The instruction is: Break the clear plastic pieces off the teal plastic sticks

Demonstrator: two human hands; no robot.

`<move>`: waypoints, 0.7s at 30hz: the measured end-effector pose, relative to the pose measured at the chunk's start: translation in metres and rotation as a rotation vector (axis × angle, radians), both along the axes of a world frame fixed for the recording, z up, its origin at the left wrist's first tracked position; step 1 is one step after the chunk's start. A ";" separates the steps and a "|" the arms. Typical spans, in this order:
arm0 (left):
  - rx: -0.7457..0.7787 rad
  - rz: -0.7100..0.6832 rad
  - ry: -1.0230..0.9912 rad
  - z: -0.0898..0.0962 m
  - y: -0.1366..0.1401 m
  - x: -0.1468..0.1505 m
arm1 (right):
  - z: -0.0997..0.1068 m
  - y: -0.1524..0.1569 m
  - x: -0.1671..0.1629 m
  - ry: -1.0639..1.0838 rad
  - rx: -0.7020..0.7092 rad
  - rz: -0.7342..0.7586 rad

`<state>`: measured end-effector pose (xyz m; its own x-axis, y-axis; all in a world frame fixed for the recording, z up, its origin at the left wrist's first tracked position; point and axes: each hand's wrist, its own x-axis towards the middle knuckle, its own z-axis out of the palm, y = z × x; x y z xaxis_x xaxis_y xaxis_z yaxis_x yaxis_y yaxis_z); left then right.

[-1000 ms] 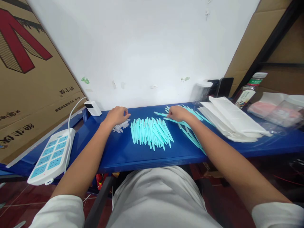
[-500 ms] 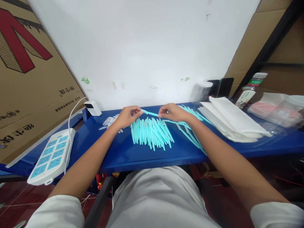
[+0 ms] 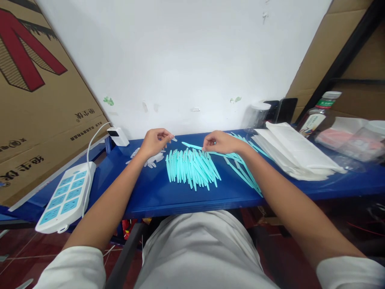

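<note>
My left hand [image 3: 157, 141] is closed in a pinch on a small translucent cap [image 3: 174, 139], its tip pointing right. Pinched in my right hand [image 3: 219, 142] is a slim turquoise eyebrow razor [image 3: 191, 145], its free end toward the cap with a gap between. Below the hands lies a heaped row of turquoise eyebrow razors [image 3: 192, 168] with greyish upper ends. Loose translucent caps [image 3: 154, 159] are scattered under and beside my left wrist. More turquoise razors [image 3: 240, 172] lie around my right wrist, partly covered by the forearm.
On the blue table [image 3: 168, 200], white paper bags [image 3: 300, 152] lie at right, near a bottle [image 3: 315, 114] and a clear jar [image 3: 257, 116]. A white power strip [image 3: 66, 196] with a cable sits at left, near a small white device [image 3: 118, 136]. A white wall stands behind.
My left hand has moved left, away from the razor's end, and a translucent cap now shows at its fingertips. My right hand still holds the razor, slightly shifted right.
</note>
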<state>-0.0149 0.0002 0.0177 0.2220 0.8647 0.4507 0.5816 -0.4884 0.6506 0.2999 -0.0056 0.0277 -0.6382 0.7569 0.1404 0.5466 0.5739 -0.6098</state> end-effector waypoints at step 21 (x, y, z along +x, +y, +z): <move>0.232 0.215 0.351 -0.006 0.007 -0.012 | 0.001 -0.002 0.007 -0.471 -0.371 0.028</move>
